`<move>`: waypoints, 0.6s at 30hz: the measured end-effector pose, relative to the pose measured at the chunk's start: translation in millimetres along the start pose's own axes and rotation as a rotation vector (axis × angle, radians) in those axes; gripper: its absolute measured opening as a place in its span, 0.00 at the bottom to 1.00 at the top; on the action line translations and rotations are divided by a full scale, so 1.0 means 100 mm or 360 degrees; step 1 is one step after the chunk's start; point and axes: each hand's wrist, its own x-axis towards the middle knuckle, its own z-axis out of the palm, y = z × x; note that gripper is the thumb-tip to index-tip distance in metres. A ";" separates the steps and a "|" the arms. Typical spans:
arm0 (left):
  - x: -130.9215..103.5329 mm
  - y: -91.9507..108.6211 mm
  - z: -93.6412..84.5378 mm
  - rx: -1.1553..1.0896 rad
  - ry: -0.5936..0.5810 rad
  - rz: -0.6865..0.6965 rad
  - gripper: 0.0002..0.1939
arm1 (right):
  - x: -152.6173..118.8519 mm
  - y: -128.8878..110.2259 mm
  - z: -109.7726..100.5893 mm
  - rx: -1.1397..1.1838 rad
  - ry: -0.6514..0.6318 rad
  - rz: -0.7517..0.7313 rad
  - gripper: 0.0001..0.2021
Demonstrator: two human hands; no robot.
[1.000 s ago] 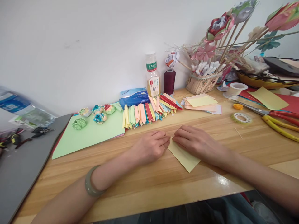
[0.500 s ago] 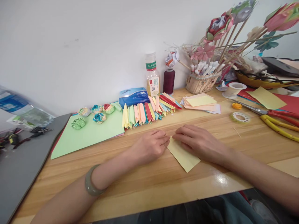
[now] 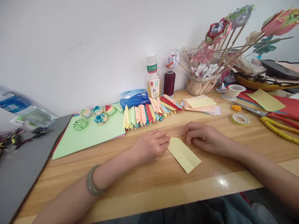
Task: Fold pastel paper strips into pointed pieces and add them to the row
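A small rectangle of yellow paper (image 3: 185,155) lies slanted on the wooden table, with a lengthwise crease and a folded corner at its far end. My left hand (image 3: 153,144) holds it down at the upper left edge, fingers together and pressed on the paper. To the right of the sheet, my right hand (image 3: 204,137) is lifted off it, with loosely curled fingers and nothing visible in them. Beyond my hands stands a row of folded colored paper pieces (image 3: 142,115). A stack of cut paper slips (image 3: 201,104) lies to the right of that row.
Several paper rosettes (image 3: 101,118) sit on green sheets (image 3: 93,140) at left. Behind are a blue tissue pack (image 3: 135,97), a bottle (image 3: 153,81) and a maroon thread spool (image 3: 169,83). A marker basket (image 3: 202,85), a tape roll (image 3: 239,118) and scissors (image 3: 271,114) lie right.
My right hand has let go of the yellow paper and moved off to the right, uncovering its folded far corner. My left hand stays at the sheet's edge.
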 end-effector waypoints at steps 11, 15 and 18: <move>-0.03 -0.11 -0.02 0.0024 -0.0034 -0.0212 0.20 | -0.01 -0.05 -0.02 0.0348 -0.0264 0.0189 0.09; 0.03 0.01 -0.04 0.0049 0.0200 -0.0135 0.15 | 0.00 0.02 0.10 0.0028 0.0078 0.0189 0.10; 0.06 0.09 -0.04 0.0040 0.0200 -0.0050 0.13 | 0.00 0.03 0.12 -0.0092 0.0077 0.0112 0.10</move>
